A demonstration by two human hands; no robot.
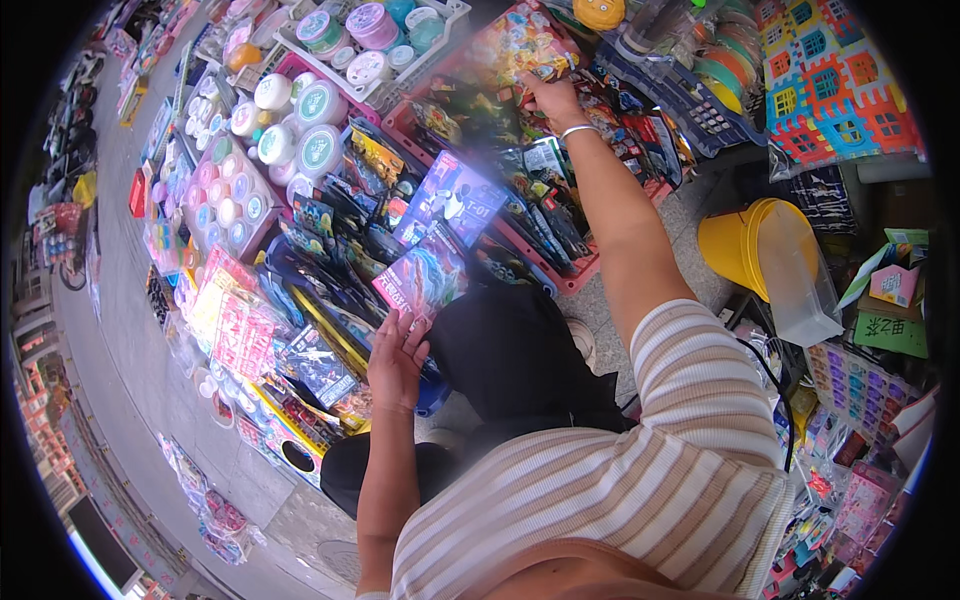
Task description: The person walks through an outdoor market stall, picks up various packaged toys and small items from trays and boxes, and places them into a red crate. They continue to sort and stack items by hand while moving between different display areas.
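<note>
My right hand (559, 103), with a metal bangle on its wrist, reaches forward over a red plastic crate (517, 241) of upright packets. Its fingers grip the near edge of a red and yellow packet (529, 41); the exact hold is partly hidden. Lower left, my left hand (395, 364) is palm up, fingers apart and holding nothing. Just beyond its fingertips, a pink and blue packet (424, 274) leans beside my knee. A purple packet (452, 199) stands behind that one, among dark packets (330, 232).
White-lidded tubs (319, 105) and a grey basket of jars (431, 64) stand at the upper left. To the right are a yellow bucket (731, 244), a clear plastic container (799, 285) and a bag of coloured castle blocks (832, 82). Pavement (150, 330) runs along the left.
</note>
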